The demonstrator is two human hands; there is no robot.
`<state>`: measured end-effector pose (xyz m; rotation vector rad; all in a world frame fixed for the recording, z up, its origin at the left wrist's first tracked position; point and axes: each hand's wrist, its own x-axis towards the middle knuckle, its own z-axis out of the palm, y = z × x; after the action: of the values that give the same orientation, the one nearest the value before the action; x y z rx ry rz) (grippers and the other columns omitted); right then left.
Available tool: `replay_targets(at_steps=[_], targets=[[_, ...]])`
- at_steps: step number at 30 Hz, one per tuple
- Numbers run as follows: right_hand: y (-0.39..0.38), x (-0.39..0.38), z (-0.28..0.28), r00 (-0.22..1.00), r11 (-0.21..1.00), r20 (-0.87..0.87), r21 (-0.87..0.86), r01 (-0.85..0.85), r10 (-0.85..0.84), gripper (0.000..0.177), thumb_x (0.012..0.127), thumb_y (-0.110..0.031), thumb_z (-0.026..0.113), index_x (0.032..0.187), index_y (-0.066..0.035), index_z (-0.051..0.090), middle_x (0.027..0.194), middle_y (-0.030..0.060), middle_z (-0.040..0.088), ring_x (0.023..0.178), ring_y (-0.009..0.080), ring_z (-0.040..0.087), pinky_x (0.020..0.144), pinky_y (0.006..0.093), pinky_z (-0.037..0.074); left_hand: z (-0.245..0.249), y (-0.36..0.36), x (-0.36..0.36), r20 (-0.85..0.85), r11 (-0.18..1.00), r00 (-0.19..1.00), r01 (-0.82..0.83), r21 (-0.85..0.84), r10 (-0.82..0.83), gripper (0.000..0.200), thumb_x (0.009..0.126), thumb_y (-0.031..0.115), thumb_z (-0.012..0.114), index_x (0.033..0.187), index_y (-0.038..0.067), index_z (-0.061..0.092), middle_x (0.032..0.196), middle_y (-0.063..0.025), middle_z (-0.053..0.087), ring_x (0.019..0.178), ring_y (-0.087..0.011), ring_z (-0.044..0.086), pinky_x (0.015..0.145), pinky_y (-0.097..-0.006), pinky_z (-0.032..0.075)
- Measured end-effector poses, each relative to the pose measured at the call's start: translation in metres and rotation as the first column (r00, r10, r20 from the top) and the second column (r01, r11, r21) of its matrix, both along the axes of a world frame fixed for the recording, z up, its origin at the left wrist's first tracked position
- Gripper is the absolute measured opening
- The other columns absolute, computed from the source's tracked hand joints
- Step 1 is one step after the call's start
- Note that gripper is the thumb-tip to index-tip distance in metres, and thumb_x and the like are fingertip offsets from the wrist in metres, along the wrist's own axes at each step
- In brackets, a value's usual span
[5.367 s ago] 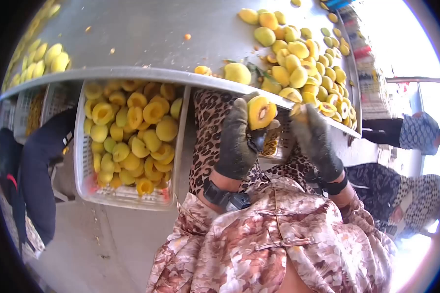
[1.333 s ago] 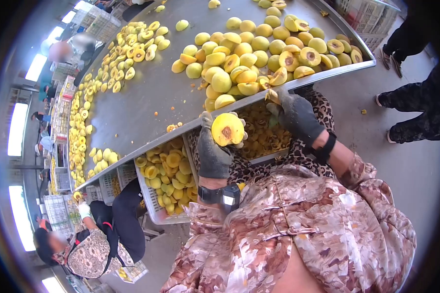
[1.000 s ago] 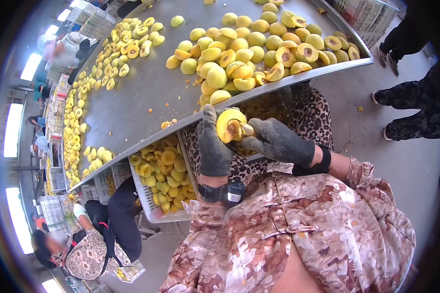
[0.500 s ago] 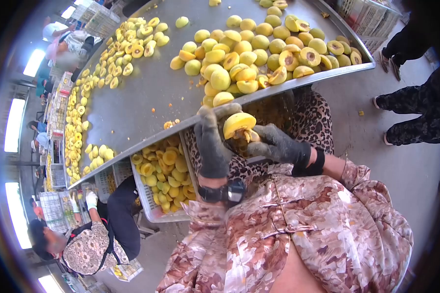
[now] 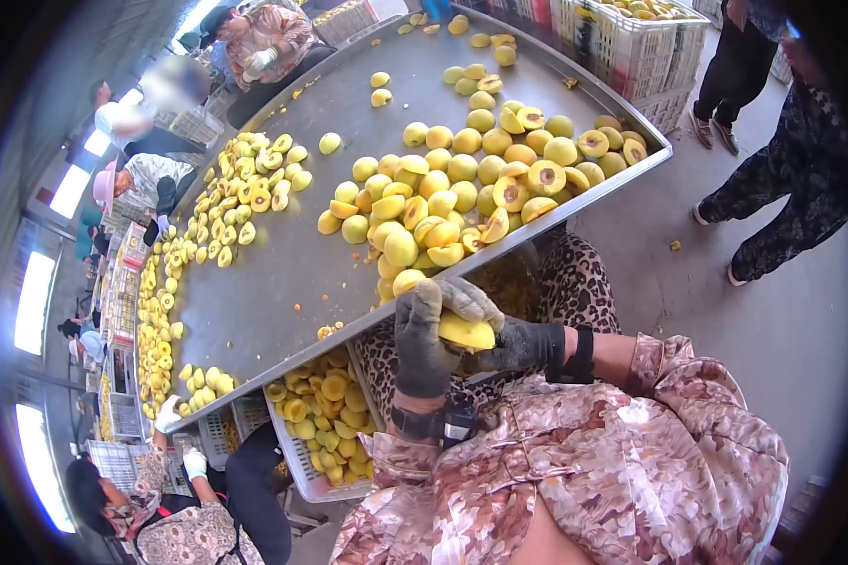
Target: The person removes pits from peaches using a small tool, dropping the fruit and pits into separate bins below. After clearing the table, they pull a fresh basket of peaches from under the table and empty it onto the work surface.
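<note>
My left hand (image 5: 426, 334), in a dark, dusty glove, curls its fingers over a yellow peach half (image 5: 466, 332) just off the table's near edge. From the other side my right hand (image 5: 530, 347), gloved alike, meets the fruit. Its fingers are bent in behind the peach half, and whatever they grip is hidden. Beyond my hands, a heap of peach halves (image 5: 462, 169) lies on the metal table (image 5: 254, 311), several showing brown-red hollows. Below the table edge, left of my hands, stands a white crate (image 5: 287, 443) full of pitted peach halves.
Another row of peach halves (image 5: 212, 212) runs along the table's left side. At the lower left sits a co-worker (image 5: 188, 537) in white gloves, one hand at the table edge. Stacked crates (image 5: 631, 56) stand at the far right, near two standing people's legs (image 5: 773, 207).
My left fingers have closed over the peach half, which has tipped and come lower. My view has shifted, showing more of the far table. The co-worker's hand has reached up to the table edge.
</note>
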<state>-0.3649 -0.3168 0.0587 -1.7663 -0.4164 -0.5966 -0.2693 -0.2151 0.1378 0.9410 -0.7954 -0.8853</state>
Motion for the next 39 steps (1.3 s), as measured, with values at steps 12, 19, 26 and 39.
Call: replay_targets(at_steps=[12,19,26,39], targets=[[-0.077,-0.015,-0.010,0.863,0.814,-0.473,-0.564,-0.142,-0.177,0.019,0.083,-0.016,0.073,0.098,-0.008,0.064,0.075,0.0141,0.067,0.071,0.0354,0.068,0.064,0.0430,0.053,-0.061,0.194,0.182,0.687,0.641,0.664,-0.671,0.373,0.295,0.045,0.110,0.037,0.045,0.119,-0.001,0.067,0.105,-0.0131,0.073,0.099,-0.0196,0.068,0.093,-0.0316,0.048],[-0.315,0.089,-0.002,0.838,0.854,-0.179,-0.184,0.487,-0.516,0.030,0.083,-0.009,0.075,0.111,-0.004,0.067,0.090,0.0150,0.071,0.080,0.0223,0.067,0.076,0.0353,0.053,-0.065,0.071,0.306,0.864,0.699,0.499,-0.643,0.313,0.072,0.047,0.109,0.039,0.046,0.131,0.000,0.059,0.125,-0.0144,0.062,0.119,-0.0241,0.054,0.105,-0.0357,0.036],[-0.497,0.200,0.001,0.514,0.591,-0.301,-0.513,0.623,-0.803,0.041,0.085,-0.024,0.072,0.122,-0.007,0.069,0.106,0.0143,0.074,0.098,0.0233,0.070,0.085,0.0357,0.052,-0.106,-0.091,0.394,0.924,0.796,0.347,-0.509,0.328,-0.158,0.054,0.108,0.042,0.046,0.143,0.002,0.050,0.145,-0.0157,0.051,0.139,-0.0287,0.040,0.118,-0.0398,0.025],[-0.496,0.258,-0.040,0.533,0.730,-0.549,-0.648,0.215,-0.644,0.061,0.086,-0.041,0.070,0.140,-0.015,0.060,0.128,0.0130,0.069,0.117,0.0317,0.065,0.102,0.0383,0.047,-0.105,-0.251,0.415,0.737,0.831,0.426,0.067,0.552,-0.524,0.067,0.099,0.047,0.060,0.152,0.009,0.045,0.155,-0.0186,0.046,0.149,-0.0382,0.033,0.123,-0.0445,0.024]])
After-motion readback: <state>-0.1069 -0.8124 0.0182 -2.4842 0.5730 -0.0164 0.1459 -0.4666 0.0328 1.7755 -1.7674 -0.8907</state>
